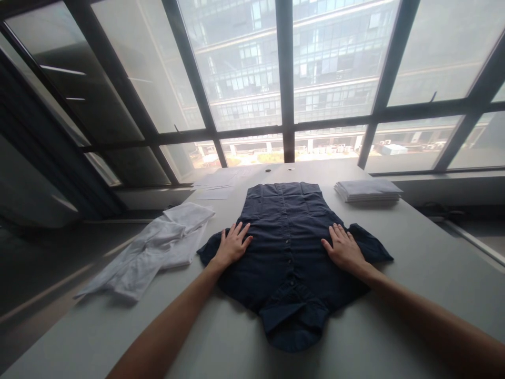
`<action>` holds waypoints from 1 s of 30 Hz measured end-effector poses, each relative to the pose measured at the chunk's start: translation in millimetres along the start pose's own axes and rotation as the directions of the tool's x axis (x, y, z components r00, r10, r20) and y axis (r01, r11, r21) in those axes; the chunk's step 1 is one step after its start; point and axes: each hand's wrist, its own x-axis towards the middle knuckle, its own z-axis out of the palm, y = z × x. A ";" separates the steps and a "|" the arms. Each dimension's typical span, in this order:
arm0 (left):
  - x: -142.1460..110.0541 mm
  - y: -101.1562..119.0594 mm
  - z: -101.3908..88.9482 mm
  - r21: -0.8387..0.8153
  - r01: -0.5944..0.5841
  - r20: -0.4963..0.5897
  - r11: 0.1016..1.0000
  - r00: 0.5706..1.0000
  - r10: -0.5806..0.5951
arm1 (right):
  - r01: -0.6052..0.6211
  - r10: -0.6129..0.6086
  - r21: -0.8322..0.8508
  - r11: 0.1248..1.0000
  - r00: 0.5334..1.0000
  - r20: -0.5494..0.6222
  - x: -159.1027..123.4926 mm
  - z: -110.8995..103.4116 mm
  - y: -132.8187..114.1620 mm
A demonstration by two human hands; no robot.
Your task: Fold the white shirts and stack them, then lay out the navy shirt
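Note:
A dark navy button-up shirt [286, 237] lies spread on the white table [426, 295], its collar toward me and its hem toward the window. Its button front faces up, and a short sleeve sticks out on each side. My left hand [233, 245] rests flat on the shirt's left side near the sleeve, fingers apart. On the opposite side, my right hand [344, 246] lies flat near the other sleeve, fingers stretched toward the hem. Neither hand grips the cloth.
Crumpled white garments [158, 247] lie at the table's left edge. A neat stack of folded white cloth [367, 191] sits at the right. Sheets of paper [215, 184] lie at the far left, near a dark round hole [268, 170]. Large windows [244, 68] stand behind the table.

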 end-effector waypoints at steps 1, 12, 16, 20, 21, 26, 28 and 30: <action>-2.0 7.5 -1.2 -0.001 -0.037 -0.032 0.999 0.999 0.037 | 0.008 -0.007 0.011 1.000 1.000 -0.027 -2.5 -1.6 -3.9; -25.3 78.8 6.9 -0.138 -0.305 0.161 0.942 0.932 0.325 | 0.450 -0.490 0.238 0.861 0.859 0.149 -27.0 -11.6 -49.3; -25.2 75.6 4.0 -0.137 -0.297 0.163 0.945 0.934 0.317 | 0.394 -0.427 0.197 0.898 0.888 0.170 -22.4 -14.7 -39.7; -25.7 76.6 3.4 -0.138 -0.290 0.168 0.947 0.935 0.311 | 0.242 -0.259 0.125 0.962 0.954 0.148 -15.3 -14.1 -29.1; -25.8 76.8 3.8 -0.136 -0.290 0.168 0.947 0.936 0.310 | 0.208 -0.222 0.111 0.972 0.965 0.139 -13.5 -13.5 -27.5; -24.4 75.0 6.6 -0.121 -0.294 0.155 0.948 0.938 0.310 | 0.153 -0.158 0.045 0.987 0.980 0.119 -5.6 -16.7 -33.1; -22.4 75.8 6.2 -0.122 -0.296 0.152 0.947 0.938 0.312 | 0.119 -0.121 0.025 0.993 0.986 0.116 -2.4 -22.2 -43.3; -20.2 80.2 4.6 -0.125 -0.289 0.125 0.949 0.944 0.304 | 0.077 -0.083 0.061 0.995 0.991 0.107 0.6 -27.5 -59.0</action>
